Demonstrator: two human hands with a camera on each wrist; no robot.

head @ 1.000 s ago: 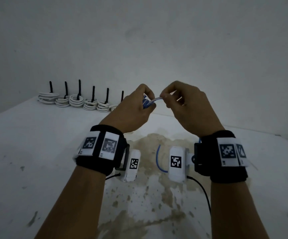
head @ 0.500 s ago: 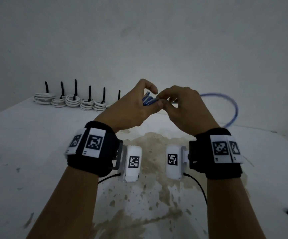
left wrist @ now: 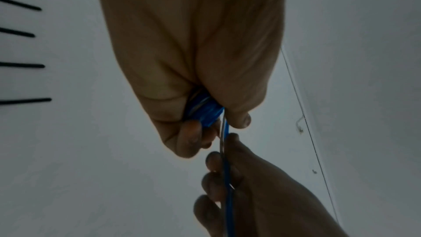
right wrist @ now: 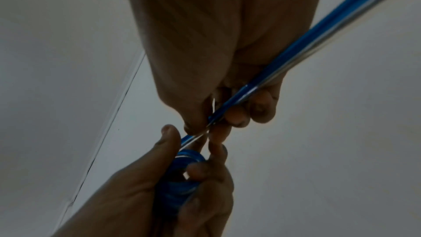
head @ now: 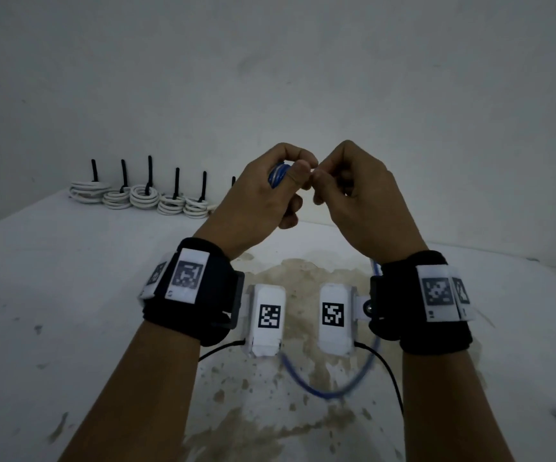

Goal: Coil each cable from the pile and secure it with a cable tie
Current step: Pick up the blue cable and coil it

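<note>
My left fingers (right wrist: 200, 170) clamp the small blue cable coil (head: 278, 175) against my thumb; my right hand (head: 356, 198) pinches the free strand (right wrist: 296, 57) just beside it. I should lay each turn snug, feeding slack evenly from the loop (head: 330, 391) hanging above the stained table (head: 70, 295).

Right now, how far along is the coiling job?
Done: a row of white coils stands at the table's far left, each with a black tie sticking up. In hand: the left hand grips a small blue coil while the right hand feeds in the blue cable. Left: a slack loop still hangs below the wrists, and the blue coil shows no tie.
</note>
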